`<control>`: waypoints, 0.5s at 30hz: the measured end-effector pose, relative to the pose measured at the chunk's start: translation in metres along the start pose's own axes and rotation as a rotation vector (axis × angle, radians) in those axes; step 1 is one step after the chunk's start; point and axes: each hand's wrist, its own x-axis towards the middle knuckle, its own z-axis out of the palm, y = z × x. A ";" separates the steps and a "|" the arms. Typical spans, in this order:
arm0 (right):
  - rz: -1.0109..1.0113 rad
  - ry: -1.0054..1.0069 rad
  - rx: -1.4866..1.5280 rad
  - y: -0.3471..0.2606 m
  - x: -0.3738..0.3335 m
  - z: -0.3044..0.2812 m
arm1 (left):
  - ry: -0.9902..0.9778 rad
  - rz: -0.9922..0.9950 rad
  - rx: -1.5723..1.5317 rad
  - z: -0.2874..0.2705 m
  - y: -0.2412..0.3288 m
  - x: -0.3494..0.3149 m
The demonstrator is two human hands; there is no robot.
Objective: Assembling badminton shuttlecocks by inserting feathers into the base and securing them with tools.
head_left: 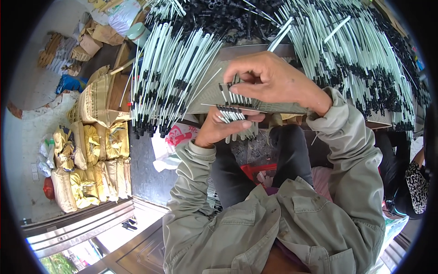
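My left hand [223, 127] is wrapped round a bundle of thin white rods with black tips [232, 114], which lie side by side across its fingers. Just above it, my right hand [271, 78] bends over a second short row of black-and-white rods [236, 95]. Its thumb and forefinger are pinched at the black ends. Whether those rods belong to the same bundle as the ones below I cannot tell. A single thin rod sticks out sideways between the hands. Both hands are over the near edge of the worktable [219, 73].
Heaps of white rods with black ends lie left [169, 68] and right [346, 59] on the table, with black parts [219, 16] behind. A pale green tub [138, 33] stands at the far left. Stuffed sacks [91, 164] line the left wall. Another person [416, 182] is at the right edge.
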 end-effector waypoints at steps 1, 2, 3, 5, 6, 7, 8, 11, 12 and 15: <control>-0.005 -0.005 0.002 0.000 0.000 0.002 | 0.001 -0.004 0.026 -0.001 -0.001 0.000; 0.007 0.012 0.020 0.001 0.000 0.003 | 0.002 -0.015 0.074 -0.003 -0.001 0.000; 0.018 0.030 0.038 0.000 0.000 0.005 | 0.010 -0.013 0.076 -0.002 0.000 -0.001; -0.036 0.027 0.021 0.000 0.001 0.005 | 0.024 0.003 -0.014 0.001 0.001 -0.001; -0.084 0.030 0.001 0.000 0.001 0.003 | 0.028 0.007 -0.014 0.000 0.002 -0.001; -0.087 0.026 0.000 -0.002 0.000 0.002 | -0.006 -0.018 0.027 -0.003 0.002 0.000; -0.078 0.007 0.009 -0.004 0.000 0.000 | -0.038 -0.046 0.069 -0.004 0.002 0.000; -0.075 0.008 0.038 -0.004 0.001 0.002 | -0.031 -0.012 0.039 -0.001 0.002 0.002; -0.081 0.031 0.055 -0.003 0.001 0.003 | -0.035 -0.015 0.037 0.001 0.004 0.001; -0.136 -0.005 -0.112 -0.005 0.004 -0.002 | 0.005 -0.177 0.138 0.007 0.008 -0.001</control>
